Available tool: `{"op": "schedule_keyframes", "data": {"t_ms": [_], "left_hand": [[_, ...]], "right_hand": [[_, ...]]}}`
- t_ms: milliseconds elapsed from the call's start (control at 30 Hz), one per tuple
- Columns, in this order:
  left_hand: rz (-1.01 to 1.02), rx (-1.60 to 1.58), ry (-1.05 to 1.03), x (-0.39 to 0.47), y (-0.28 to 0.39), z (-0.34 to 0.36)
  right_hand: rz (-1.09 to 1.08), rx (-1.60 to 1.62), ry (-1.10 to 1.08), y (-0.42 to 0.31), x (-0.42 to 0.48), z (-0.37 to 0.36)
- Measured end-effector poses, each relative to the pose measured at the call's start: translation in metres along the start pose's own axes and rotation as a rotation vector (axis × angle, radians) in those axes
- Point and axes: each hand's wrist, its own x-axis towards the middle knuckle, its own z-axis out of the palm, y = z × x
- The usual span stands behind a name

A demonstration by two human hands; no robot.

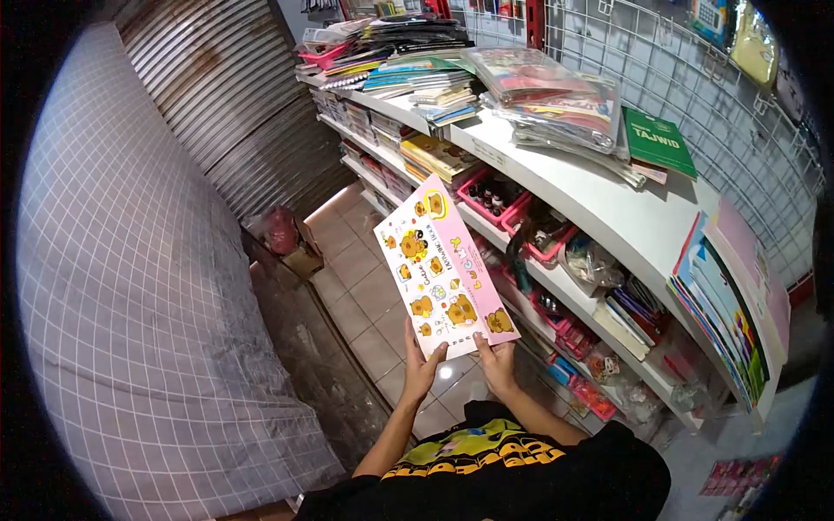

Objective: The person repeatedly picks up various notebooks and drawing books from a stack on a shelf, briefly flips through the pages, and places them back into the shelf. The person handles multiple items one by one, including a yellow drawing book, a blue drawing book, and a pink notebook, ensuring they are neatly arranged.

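Note:
Both my hands hold a drawing book (pixel 443 280) with a pink and white cover of brown cartoon animals. My left hand (pixel 422 361) grips its near left corner, thumb on top of the cover. At the near right corner my right hand (pixel 495 365) pinches it, thumb also on top. The fingers beneath the book are partly hidden. It is tilted above the tiled floor, beside the white shelf unit (pixel 651 208). On the shelf top lie a stack of books in clear plastic (pixel 554 98), a green booklet (pixel 661 143) and piled notebooks (pixel 417 78).
Pink baskets (pixel 495 202) of small goods fill the lower shelves to the right. A checked cloth (pixel 150 293) hangs along the left. At the back stand a corrugated metal shutter (pixel 221 98) and a cardboard box (pixel 303 254). Upright books (pixel 730 319) lean at the shelf's near end.

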Motion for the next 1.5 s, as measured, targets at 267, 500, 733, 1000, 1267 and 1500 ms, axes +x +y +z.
{"op": "schedule_keyframes", "data": {"t_ms": [267,500,733,1000,1267,1500], "left_hand": [[-0.002,-0.059,0.142,0.052,0.016,-0.051],[-0.045,-0.033,-0.023,0.116,0.049,-0.084],[-0.121,-0.02,-0.305,0.21,0.063,-0.116],[-0.161,0.009,-0.612,0.314,0.087,-0.136],[-0.379,-0.305,-0.752,0.382,0.085,-0.173],[-0.157,-0.066,-0.837,0.419,0.097,-0.188]], "right_hand": [[-0.002,-0.109,-0.066,-0.006,0.056,0.049],[-0.247,-0.333,-0.075,-0.012,0.087,0.059],[-0.461,-0.786,-0.149,0.003,0.114,0.073],[-0.337,-0.785,0.028,0.036,0.128,0.122],[-0.397,-0.792,0.379,0.054,0.156,0.175],[-0.428,-0.88,0.584,0.039,0.194,0.206]]}}
